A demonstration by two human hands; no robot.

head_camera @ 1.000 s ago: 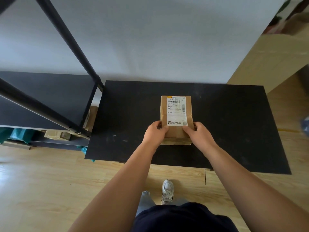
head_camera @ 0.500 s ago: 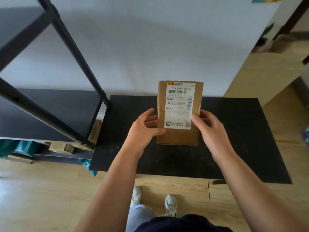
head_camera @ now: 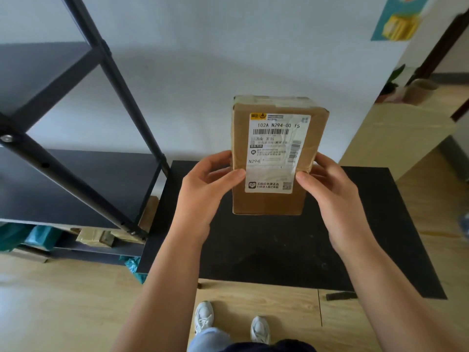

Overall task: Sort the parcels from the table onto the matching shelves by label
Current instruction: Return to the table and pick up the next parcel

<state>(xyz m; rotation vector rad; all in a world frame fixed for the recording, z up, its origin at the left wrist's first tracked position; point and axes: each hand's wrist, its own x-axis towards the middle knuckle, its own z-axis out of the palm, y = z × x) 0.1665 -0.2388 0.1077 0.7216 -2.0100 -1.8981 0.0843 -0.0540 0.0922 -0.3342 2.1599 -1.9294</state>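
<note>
1. We stand on a pale wood-plank floor [head_camera: 63, 308], our white trainers [head_camera: 203, 316] at the near edge of the desk.
2. To our left rises a black metal shelving unit [head_camera: 83, 191] with dark flat shelves. Its corner post stands just beside the desk's far-left corner.
3. The matt black rectangular desk [head_camera: 375, 237] lies below our hands, its far edge against the white wall [head_camera: 193, 72].
4. We hold a brown cardboard parcel [head_camera: 269, 201] upright in the air above the far half of the desk, clear of its top. Its upper end is sealed with clear tape.
5. Our left hand [head_camera: 203, 196] clasps the parcel's left side, thumb pressed on the front, fingers wrapped behind.
6. Our right hand [head_camera: 332, 196] grips the right side likewise, thumb on the front face.
7. The white printed shipping label [head_camera: 276, 151] faces us and reads "102A N294-00 15", with "N294" lower down.
8. On the unit's lowest shelf lie small brown packages [head_camera: 95, 237] and teal plastic bags [head_camera: 38, 237].
</note>
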